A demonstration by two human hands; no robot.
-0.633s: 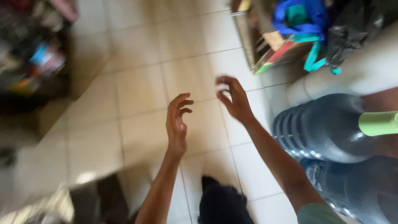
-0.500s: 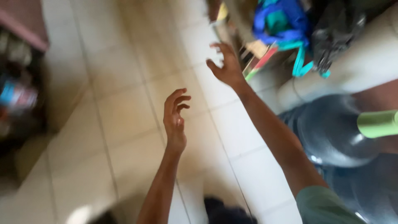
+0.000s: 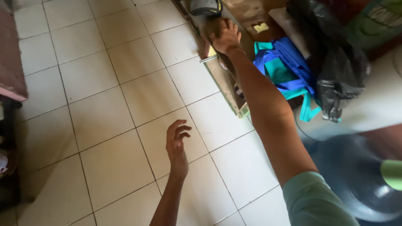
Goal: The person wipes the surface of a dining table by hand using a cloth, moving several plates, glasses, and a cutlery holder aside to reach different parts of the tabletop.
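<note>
The right hand (image 3: 226, 38) reaches far and to the right, fingers spread flat on the top edge of a wooden board (image 3: 226, 83). The board's long axis runs from near to far along the floor (image 3: 104, 117). The left hand (image 3: 176, 144) hangs empty over the tiles, fingers loosely curled, nearer and left, well apart from the board. A blue bag (image 3: 284, 67) lies just right of the board.

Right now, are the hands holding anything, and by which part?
Left hand is empty, fingers curled over the tiled floor. Right hand rests on the wooden board's top end; grip unclear.
</note>
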